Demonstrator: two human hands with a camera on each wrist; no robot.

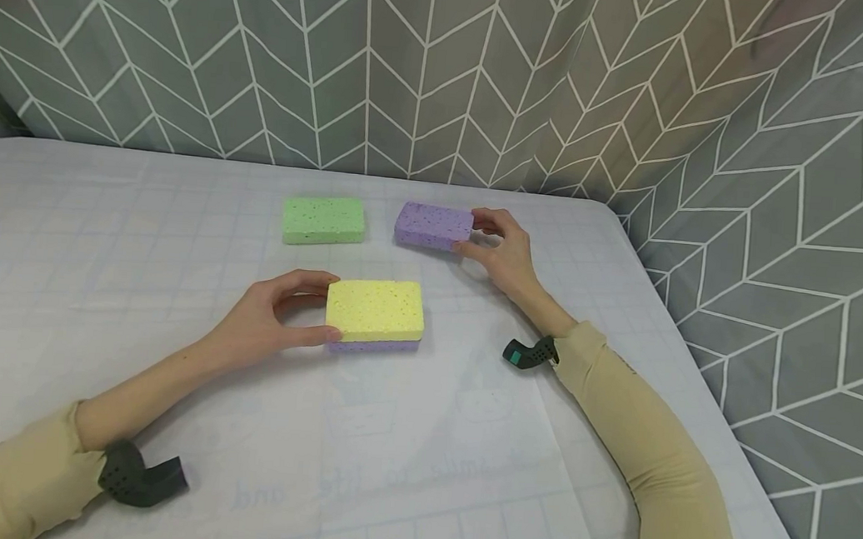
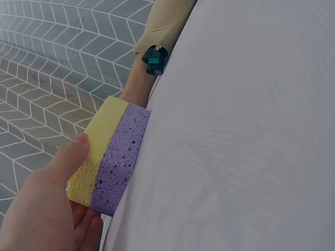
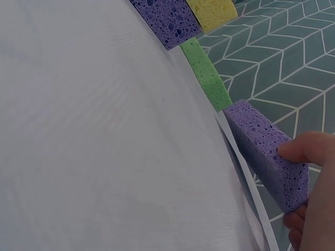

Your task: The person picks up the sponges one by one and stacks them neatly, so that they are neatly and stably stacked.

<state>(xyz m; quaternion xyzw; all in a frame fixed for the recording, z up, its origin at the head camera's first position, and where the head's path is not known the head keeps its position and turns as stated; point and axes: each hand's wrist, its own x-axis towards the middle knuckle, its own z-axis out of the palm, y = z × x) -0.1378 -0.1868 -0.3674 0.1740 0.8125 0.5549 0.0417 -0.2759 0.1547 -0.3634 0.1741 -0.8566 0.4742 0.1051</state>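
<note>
Left hand [image 1: 259, 317], pinching yellow sponge [image 1: 374, 309] atop lower purple sponge [image 1: 373, 346]; right hand [image 1: 511, 260], pinching second purple sponge [image 1: 435, 225]; risk: uneven left squeeze could skew layers

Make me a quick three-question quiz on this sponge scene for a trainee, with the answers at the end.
1. Multiple choice: in the stack at the left grip, what colour is the lower sponge beneath the yellow sponge?
(a) green
(b) purple
(c) white

2. True or false: the right grip is holding the yellow sponge.

3. Short answer: which sponge does neither grip touch?

Key:
1. (b), purple.
2. False; it holds a separate purple sponge.
3. The green sponge.
</note>
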